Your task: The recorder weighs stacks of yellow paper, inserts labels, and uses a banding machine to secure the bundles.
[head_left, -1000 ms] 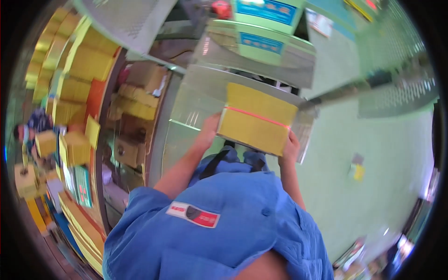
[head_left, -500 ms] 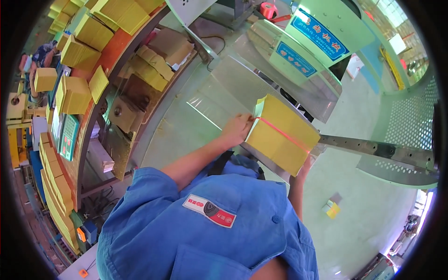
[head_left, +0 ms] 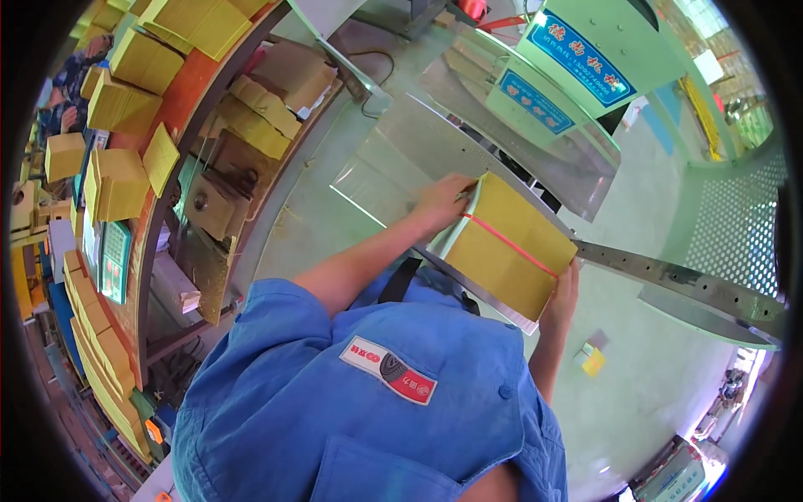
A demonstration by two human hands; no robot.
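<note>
Bright daylight, sharp centre, fisheye-bent edges

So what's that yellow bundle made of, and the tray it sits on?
The yellow bundle looks like stacked matte paper: thin sheet edges show at its side, bound by a thin red band, maybe rubber or plastic. The tray looks like bare sheet metal, grey with a dull sheen.

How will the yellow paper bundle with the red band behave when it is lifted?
The yellow bundle looks thick and squared, so probably fairly stiff and heavy. Only one red band binds it, so end sheets might slip. Left hand and right hand grip opposite ends.
</note>
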